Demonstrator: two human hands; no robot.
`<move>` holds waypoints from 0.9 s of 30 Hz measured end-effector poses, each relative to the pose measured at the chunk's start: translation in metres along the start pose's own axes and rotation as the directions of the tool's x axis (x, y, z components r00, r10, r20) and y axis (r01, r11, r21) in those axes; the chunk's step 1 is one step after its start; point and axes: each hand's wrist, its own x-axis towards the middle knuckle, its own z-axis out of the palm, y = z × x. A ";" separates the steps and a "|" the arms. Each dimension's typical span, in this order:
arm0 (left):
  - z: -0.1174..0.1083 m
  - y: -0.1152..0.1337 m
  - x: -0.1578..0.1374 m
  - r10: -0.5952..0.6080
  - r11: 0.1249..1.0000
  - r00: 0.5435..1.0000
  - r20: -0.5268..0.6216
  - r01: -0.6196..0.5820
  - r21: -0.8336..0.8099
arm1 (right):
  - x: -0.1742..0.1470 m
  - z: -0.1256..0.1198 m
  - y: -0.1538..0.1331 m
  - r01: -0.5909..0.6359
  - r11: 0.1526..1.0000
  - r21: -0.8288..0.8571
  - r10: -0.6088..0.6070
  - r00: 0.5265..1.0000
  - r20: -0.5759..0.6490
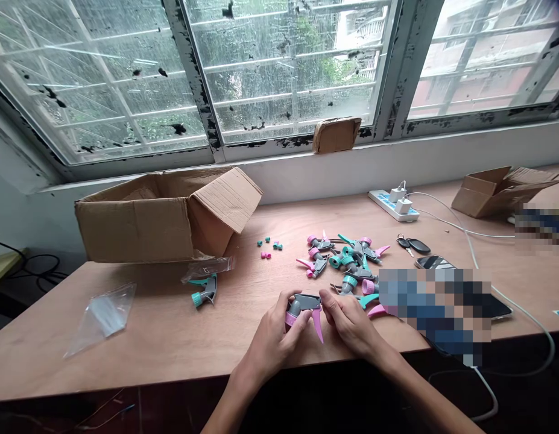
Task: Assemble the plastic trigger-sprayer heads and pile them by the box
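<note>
Trigger sprayer head [307, 301] between the hands: long axis nine to three o'clock, trigger toward six. The left hand [274, 330] curls around its collared end; the right hand [350, 319] pinches the other. More sprayer heads [348, 263] crowd the right hand's twelve; small caps [278, 246] lie at the left's twelve, cardboard box [134, 232] at ten.

I see a bare left hand [275, 333], bare right hand [353, 323] and bare forearms [239, 393], with what may be black clothing [324, 402] between.

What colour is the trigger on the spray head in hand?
The trigger is pink; it shows in the head view, the only one here.
</note>
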 end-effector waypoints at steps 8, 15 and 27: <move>-0.002 0.000 0.002 -0.064 0.984 0.994 -0.087 0.048 -0.171 | -0.002 0.000 -0.010 0.060 0.998 -0.015 -0.061 0.997 -0.042; -0.002 0.000 0.004 -0.087 0.990 0.988 -0.124 0.071 -0.122 | -0.002 0.000 -0.010 0.120 0.987 -0.105 -0.123 0.992 -0.027; -0.003 -0.002 0.003 -0.059 0.995 0.995 -0.084 0.052 -0.087 | -0.001 0.000 0.000 0.140 0.976 -0.168 -0.132 0.989 0.058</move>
